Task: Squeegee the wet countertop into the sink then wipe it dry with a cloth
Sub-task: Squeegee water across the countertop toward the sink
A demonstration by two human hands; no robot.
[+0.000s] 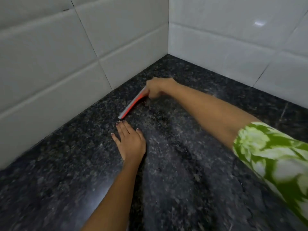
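Squeegeeing underway: right hand [156, 88] grips the squeegee [133, 104] near the tiled corner [168, 52]; left hand [130, 142] rests flat on the wet counter [183, 164]; drying remains

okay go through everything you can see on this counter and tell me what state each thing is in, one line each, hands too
Squeegee: held at one end, blade edge down on the counter near the wall.
Right hand: grips the squeegee.
Left hand: flat on the counter, fingers straight, holding nothing.
Countertop: wet-looking, streaked with droplets.
Wall tiles: glossy; wetness cannot be told.
Sink and cloth: not in view.
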